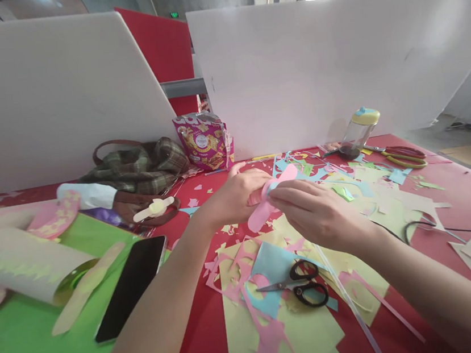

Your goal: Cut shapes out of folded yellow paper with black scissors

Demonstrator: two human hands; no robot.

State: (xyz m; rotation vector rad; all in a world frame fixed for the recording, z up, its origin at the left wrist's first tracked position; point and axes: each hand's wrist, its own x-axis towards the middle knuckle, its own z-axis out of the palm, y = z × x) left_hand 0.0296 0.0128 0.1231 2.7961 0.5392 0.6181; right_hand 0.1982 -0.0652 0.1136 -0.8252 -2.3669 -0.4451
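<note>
A pink paper cutout (261, 214), long with rounded ends, is held up over the middle of the table. My left hand (238, 194) grips it from the left, fingers closed around its middle. From the right, the fingers of my right hand (319, 212) pinch it near a small light-blue piece at its centre, mostly hidden by the fingertips. Below the hands, black-handled scissors (310, 289) lie on light-blue paper (267, 261), over pale yellow sheets (242, 341) and pink paper offcuts (267, 350).
At left are a black phone (133, 286), a decorated paper cylinder (27, 262) and a green sheet (20, 352). A snack bag (203, 140) and plaid cloth bag (143, 165) stand by white partitions (334, 67). A jar (356, 133) and red-handled scissors (404, 153) lie back right among scraps.
</note>
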